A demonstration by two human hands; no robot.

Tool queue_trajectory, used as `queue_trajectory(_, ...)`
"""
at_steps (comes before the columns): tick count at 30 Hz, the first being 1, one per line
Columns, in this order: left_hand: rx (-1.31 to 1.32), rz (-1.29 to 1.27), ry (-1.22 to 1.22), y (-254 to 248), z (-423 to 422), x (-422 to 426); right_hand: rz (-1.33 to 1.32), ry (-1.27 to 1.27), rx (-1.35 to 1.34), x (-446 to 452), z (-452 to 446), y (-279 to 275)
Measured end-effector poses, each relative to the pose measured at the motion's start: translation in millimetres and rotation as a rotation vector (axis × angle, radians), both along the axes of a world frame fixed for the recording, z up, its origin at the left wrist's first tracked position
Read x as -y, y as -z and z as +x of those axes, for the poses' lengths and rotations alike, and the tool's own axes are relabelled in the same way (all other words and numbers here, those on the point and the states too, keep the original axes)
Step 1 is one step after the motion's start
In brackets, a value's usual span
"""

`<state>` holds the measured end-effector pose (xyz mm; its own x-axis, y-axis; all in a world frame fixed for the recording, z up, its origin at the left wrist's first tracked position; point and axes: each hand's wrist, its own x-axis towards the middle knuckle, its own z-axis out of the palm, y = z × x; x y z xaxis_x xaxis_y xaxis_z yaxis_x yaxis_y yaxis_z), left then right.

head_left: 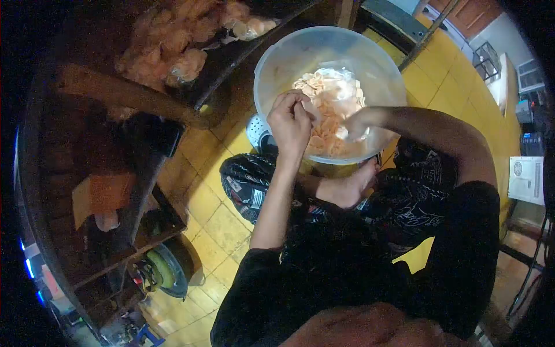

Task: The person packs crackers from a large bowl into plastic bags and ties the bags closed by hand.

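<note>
A big translucent plastic tub (272, 58) stands in front of me, with a heap of thin, round, pale orange chips (329, 124) at its bottom. My left hand (291, 122) is raised over the tub's near left side, fingers closed in a pinch. A thin, pale chip (313, 111) shows at those fingertips. Down inside the tub on the right, my right hand (359, 123) is at the heap, its fingers smeared by motion. Something whitish and shiny, like clear plastic (341, 75), lies at the heap's far side under bright light.
On a dark wooden shelf (133, 92) at upper left, more orange pieces (173, 40) are piled, some in clear plastic. A cardboard box (103, 199) sits lower down. A clog (254, 132) and my bare foot (350, 188) are beside the tub on yellow floor tiles (222, 228).
</note>
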<state>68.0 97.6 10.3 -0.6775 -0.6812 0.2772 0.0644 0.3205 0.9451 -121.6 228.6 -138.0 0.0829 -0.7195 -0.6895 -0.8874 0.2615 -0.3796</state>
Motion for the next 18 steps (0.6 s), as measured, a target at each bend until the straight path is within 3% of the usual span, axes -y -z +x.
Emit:
queue_trajectory(1,0.019,0.027,0.01,-0.9,0.6,1.7,0.139,-0.173,0.044,-1.5,6.7,-0.3)
queue_trajectory(2,0.018,0.018,0.014,-0.9,1.1,3.4,0.13,-0.169,0.042,-6.4,13.2,-0.8)
queue_trajectory(3,0.039,0.01,0.026,2.2,1.4,4.0,-0.063,0.032,0.597,-15.6,27.5,-14.9)
queue_trajectory(5,0.052,0.01,0.032,7.3,0.3,3.3,-0.256,0.239,1.139,-15.3,50.1,-38.9)
queue_trajectory(7,0.061,-0.001,0.015,8.0,-0.2,4.8,0.155,0.294,0.224,24.5,79.8,-58.0)
queue_trajectory(8,0.066,-0.003,0.02,7.7,0.0,4.3,0.152,0.298,0.23,27.9,83.3,-54.0)
queue_trajectory(10,-0.033,-0.043,-0.006,5.9,-2.3,3.4,0.028,0.23,-0.013,33.3,85.5,-43.9)
queue_trajectory(11,-0.033,-0.049,-0.001,6.6,-3.0,3.4,0.022,0.235,-0.011,29.9,78.8,-41.9)
queue_trajectory(13,-0.093,-0.163,0.006,11.2,-3.5,4.6,-0.027,0.651,0.753,20.5,65.9,-50.5)
queue_trajectory(14,-0.092,-0.165,0.008,13.2,-2.2,5.5,-0.03,0.651,0.756,18.9,65.0,-59.9)
queue_trajectory(16,0.127,-0.185,-0.01,13.7,-2.2,7.6,-0.156,0.434,0.48,18.0,66.5,-120.3)
queue_trajectory(18,0.139,-0.122,-0.008,6.6,-1.8,4.5,-0.225,0.557,0.533,8.8,56.2,-127.9)
